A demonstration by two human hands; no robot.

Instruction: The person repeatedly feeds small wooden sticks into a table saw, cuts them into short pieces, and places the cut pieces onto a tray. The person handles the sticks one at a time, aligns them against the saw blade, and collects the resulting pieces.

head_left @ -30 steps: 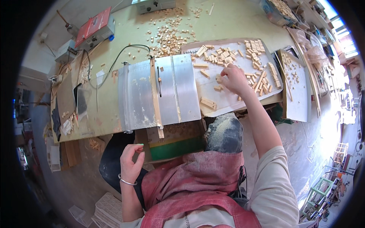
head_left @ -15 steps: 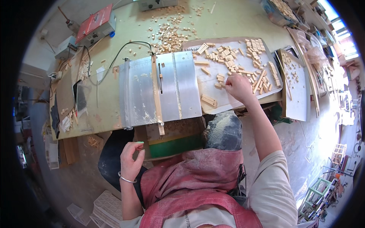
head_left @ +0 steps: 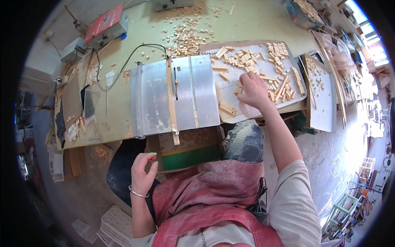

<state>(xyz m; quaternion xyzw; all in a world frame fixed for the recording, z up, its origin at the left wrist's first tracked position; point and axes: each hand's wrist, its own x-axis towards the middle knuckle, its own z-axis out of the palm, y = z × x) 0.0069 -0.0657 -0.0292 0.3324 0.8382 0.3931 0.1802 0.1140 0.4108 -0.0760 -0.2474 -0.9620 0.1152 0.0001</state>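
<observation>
Over a pale board [head_left: 230, 115] on the bench, my right hand [head_left: 253, 90] reaches down with its fingers closed around small wooden blocks [head_left: 237, 89]. They stick out at the fingertips; the hand partly hides them. Many more loose light-wood blocks [head_left: 247, 61] lie beyond and right of it, some heaped, some lined up. Near my lap, below the bench edge, hovers my left hand [head_left: 144, 173], loosely curled with thumb and fingers apart and nothing visible in it. A metal saw-table plate [head_left: 154, 99] with a wooden strip [head_left: 170, 99] across it stands between the hands.
Small wooden cubes [head_left: 187, 39] are scattered behind the plate. A red-topped box [head_left: 105, 26] stands at the far left, and a tub of wood pieces [head_left: 302, 14] at the far right. A tray with small bits [head_left: 321, 94] lies right of the board. A green-fronted drawer [head_left: 191, 158] is below.
My right hand has shifted left and slightly toward the far side, from beside the small blocks onto them. My left hand stays put.
</observation>
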